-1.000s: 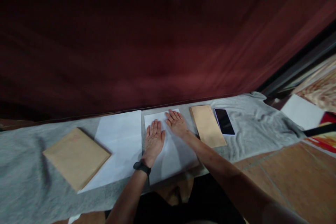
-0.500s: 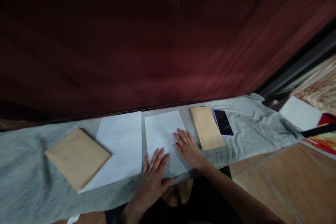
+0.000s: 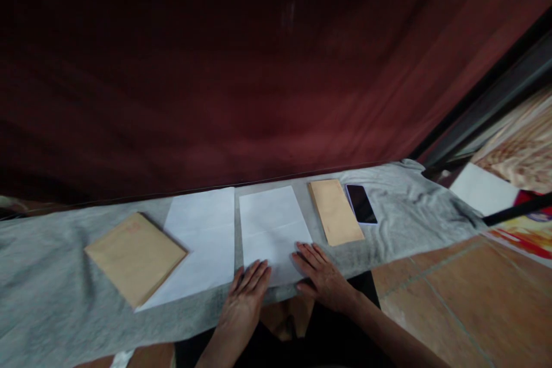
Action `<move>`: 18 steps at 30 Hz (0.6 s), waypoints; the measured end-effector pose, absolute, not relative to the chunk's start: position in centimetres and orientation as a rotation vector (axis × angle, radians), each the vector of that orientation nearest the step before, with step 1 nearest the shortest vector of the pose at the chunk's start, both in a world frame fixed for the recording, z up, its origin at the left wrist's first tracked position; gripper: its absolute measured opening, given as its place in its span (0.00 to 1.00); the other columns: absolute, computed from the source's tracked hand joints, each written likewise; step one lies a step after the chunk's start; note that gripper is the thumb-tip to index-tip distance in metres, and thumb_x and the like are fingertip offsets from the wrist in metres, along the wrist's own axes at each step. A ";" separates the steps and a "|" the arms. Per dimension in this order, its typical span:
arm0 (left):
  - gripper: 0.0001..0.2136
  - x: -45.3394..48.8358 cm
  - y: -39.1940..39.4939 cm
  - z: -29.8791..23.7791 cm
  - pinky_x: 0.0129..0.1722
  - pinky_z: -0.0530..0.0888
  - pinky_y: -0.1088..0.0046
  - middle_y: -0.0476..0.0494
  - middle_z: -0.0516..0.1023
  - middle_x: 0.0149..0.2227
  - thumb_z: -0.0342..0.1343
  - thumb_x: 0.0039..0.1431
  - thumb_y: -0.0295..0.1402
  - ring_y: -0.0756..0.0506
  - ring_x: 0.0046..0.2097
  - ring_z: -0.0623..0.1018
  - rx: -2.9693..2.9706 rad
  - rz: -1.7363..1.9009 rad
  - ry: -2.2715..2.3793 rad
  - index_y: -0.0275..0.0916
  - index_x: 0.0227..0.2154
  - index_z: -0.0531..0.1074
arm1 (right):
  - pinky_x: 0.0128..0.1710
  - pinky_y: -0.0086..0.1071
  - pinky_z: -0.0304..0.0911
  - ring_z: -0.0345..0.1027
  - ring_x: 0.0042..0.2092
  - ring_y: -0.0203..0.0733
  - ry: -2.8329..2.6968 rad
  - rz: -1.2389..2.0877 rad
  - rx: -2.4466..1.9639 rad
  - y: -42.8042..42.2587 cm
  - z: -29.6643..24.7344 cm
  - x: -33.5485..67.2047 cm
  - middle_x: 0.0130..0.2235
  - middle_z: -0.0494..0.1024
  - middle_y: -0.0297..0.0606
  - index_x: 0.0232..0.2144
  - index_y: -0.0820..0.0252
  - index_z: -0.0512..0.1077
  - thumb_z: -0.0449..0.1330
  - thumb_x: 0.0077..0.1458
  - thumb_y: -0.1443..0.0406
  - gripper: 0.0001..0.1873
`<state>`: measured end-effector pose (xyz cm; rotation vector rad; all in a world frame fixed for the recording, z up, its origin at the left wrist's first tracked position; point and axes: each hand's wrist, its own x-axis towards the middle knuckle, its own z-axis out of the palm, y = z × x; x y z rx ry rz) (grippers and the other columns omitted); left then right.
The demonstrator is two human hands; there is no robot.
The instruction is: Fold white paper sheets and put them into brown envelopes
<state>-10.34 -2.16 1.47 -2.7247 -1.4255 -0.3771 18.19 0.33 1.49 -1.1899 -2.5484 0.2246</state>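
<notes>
A creased white sheet of paper lies flat in front of me on the grey cloth. My left hand rests at its near left corner, fingers stretched out and holding nothing. On its near right edge lies my right hand, palm down with the fingers extended. Left of this sheet is another white paper, partly covered by a stack of brown envelopes set at an angle. Close beyond my right hand sits a second, narrower stack of brown envelopes.
A phone in a purple case lies beside the narrow envelopes. A dark red panel rises behind the cloth-covered surface. To the right are a black bar, a white sheet and the tiled floor.
Both hands have slid down the sheet toward its near edge, the right one from its middle. The view has shifted slightly.
</notes>
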 end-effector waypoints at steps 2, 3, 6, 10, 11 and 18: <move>0.31 -10.5 -2.4 2.0 0.62 0.70 0.64 0.50 0.75 0.61 0.44 0.55 0.17 0.46 0.61 0.74 -2.756 -0.399 -1.431 0.48 0.60 0.70 | 0.68 0.50 0.54 0.53 0.70 0.49 -2.564 0.322 -1.181 0.5 1.7 18.8 0.69 0.60 0.45 0.67 0.57 0.61 0.61 0.61 0.63 0.33; 0.31 -10.5 -2.6 2.4 0.62 0.71 0.64 0.50 0.76 0.60 0.44 0.55 0.17 0.46 0.60 0.75 -2.778 -0.414 -1.436 0.48 0.59 0.71 | 0.69 0.49 0.53 0.55 0.69 0.47 -2.565 0.377 -1.176 0.6 1.8 19.1 0.68 0.62 0.43 0.67 0.56 0.62 0.59 0.61 0.67 0.32; 0.27 -10.6 -3.5 3.7 0.58 0.76 0.67 0.50 0.80 0.55 0.45 0.58 0.18 0.47 0.56 0.79 -2.869 -0.484 -1.451 0.47 0.55 0.74 | 0.69 0.45 0.54 0.60 0.66 0.42 -2.552 0.541 -1.154 0.7 2.2 20.4 0.65 0.69 0.38 0.64 0.54 0.67 0.53 0.57 0.76 0.33; 0.16 -11.3 -4.9 5.0 0.51 0.80 0.74 0.52 0.83 0.49 0.50 0.65 0.28 0.48 0.50 0.82 -3.011 -0.626 -1.553 0.50 0.50 0.77 | 0.67 0.46 0.57 0.67 0.62 0.43 -2.466 0.728 -1.103 0.2 2.3 21.9 0.59 0.76 0.35 0.57 0.49 0.74 0.52 0.59 0.74 0.28; 0.15 -11.7 -5.1 5.1 0.51 0.80 0.73 0.52 0.83 0.50 0.53 0.65 0.30 0.48 0.50 0.82 -3.023 -0.664 -1.590 0.52 0.51 0.77 | 0.67 0.47 0.58 0.70 0.60 0.44 -2.422 0.766 -1.107 0.0 2.3 22.2 0.57 0.78 0.36 0.56 0.49 0.75 0.52 0.61 0.73 0.26; 0.25 -14.8 -3.0 2.4 0.55 0.78 0.66 0.50 0.81 0.54 0.49 0.58 0.24 0.46 0.54 0.80 -2.813 -0.969 -1.978 0.51 0.55 0.75 | 0.54 0.42 0.72 0.76 0.53 0.47 -2.012 0.982 -1.232 0.4 2.3 21.3 0.51 0.82 0.38 0.48 0.50 0.79 0.54 0.66 0.63 0.15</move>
